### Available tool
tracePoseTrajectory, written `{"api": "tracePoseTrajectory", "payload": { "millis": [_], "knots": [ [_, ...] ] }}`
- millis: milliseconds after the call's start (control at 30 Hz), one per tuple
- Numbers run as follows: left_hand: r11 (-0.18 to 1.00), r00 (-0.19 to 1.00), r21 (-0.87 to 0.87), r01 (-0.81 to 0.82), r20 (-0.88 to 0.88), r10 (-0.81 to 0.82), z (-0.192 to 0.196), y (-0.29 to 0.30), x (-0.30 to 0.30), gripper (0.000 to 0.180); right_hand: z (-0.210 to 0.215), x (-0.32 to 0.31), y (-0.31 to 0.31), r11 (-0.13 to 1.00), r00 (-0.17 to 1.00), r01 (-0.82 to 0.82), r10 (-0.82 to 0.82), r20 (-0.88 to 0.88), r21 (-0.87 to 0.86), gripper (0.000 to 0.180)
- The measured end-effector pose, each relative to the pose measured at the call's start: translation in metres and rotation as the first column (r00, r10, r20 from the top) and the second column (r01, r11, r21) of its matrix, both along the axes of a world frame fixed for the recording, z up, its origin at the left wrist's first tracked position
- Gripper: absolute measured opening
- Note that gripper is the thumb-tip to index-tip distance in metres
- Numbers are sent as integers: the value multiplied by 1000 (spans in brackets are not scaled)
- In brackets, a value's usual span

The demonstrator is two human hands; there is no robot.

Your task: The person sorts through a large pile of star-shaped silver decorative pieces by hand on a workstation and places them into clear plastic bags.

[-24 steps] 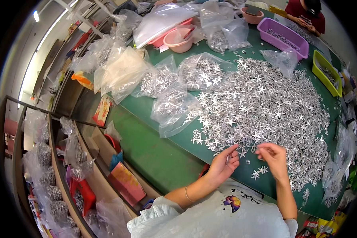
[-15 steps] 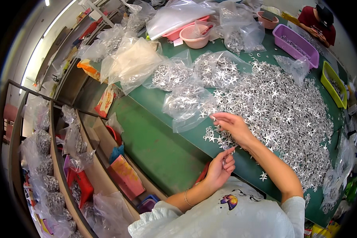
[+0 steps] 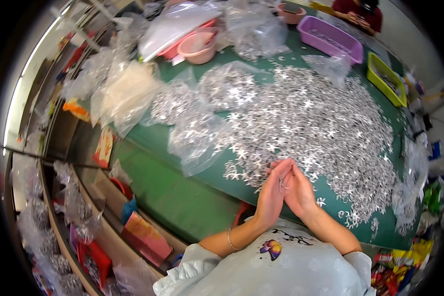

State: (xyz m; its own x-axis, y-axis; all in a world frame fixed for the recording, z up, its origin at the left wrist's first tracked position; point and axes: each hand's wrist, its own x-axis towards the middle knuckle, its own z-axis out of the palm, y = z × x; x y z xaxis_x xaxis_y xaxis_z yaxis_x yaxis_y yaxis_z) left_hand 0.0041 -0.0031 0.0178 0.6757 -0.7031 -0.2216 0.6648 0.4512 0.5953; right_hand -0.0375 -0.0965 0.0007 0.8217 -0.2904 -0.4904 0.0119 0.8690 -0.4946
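Having come back from the pile's near-left edge, the right hand (image 3: pixel 301 195) now meets the left hand (image 3: pixel 270 200), where a moment ago the two were apart. Both are cupped together with fingers extended, the tips touching or nearly so, and a few silver bits (image 3: pixel 282 184) are held between the palms. A bracelet (image 3: pixel 230 239) circles the left wrist. Just right of the right hand, a star (image 3: pixel 321 202) lies on the green table (image 3: pixel 389 240). Beyond the fingertips spreads the pile (image 3: pixel 311 123), small silver pieces with many stars among them, reaching well off to the right. Forward and left of the hands sits a clear bag (image 3: pixel 197 135) of similar pieces, with a pink bowl (image 3: pixel 197 55) farther beyond it. Far ahead and right are a purple tub (image 3: pixel 353 56), a green tub (image 3: pixel 387 93) and another person (image 3: pixel 375 22). Well left of the hands stand loaded shelves (image 3: pixel 105 188).
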Motion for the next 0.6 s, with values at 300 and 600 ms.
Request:
{"api": "tracePoseTrajectory", "payload": {
  "millis": [300,600],
  "knots": [
    [891,668,194,410,602,-438,18,-56,-32,70,-8,-65,-46,881,952,280,-306,9,381,27],
    [902,807,-52,429,471,-357,23,-86,-45,42,-3,-176,-120,774,790,552,-605,104,310,13]
  ]
}}
